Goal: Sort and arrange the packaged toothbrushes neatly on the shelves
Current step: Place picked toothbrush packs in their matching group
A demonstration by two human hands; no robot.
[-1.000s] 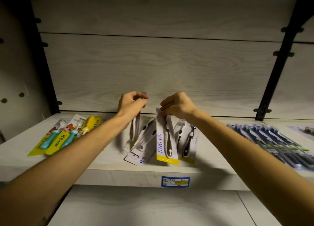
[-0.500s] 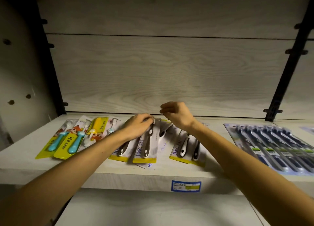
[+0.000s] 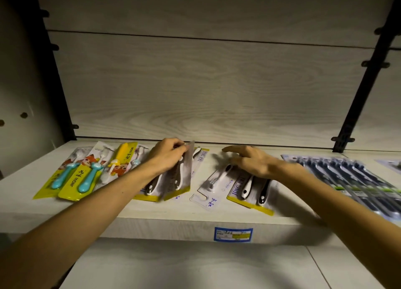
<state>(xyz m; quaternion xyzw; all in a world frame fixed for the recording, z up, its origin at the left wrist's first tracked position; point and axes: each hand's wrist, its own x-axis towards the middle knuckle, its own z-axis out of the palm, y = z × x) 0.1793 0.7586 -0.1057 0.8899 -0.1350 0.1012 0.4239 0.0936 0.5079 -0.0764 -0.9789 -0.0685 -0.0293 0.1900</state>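
Observation:
Several packaged toothbrushes lie flat on the pale wooden shelf (image 3: 165, 215). My left hand (image 3: 166, 156) pinches the top edge of a black-and-white toothbrush pack (image 3: 176, 180) that lies on a small pile left of centre. My right hand (image 3: 252, 161) hovers with straight, spread fingers over a twin pack of black-and-white brushes (image 3: 252, 190), touching its top. Between the two lies a loose white-card pack (image 3: 213, 183) with a single brush, turned at an angle.
Yellow children's toothbrush packs (image 3: 84, 173) with teal handles lie at the left. A row of dark blue toothbrush packs (image 3: 351, 175) fans out at the right. A blue price label (image 3: 233, 234) sits on the shelf's front edge. A lower shelf (image 3: 195, 267) shows below.
Both hands have come down from holding packs upright to the shelf. The packs now lie flat. My right hand has let go and moved right with its fingers spread.

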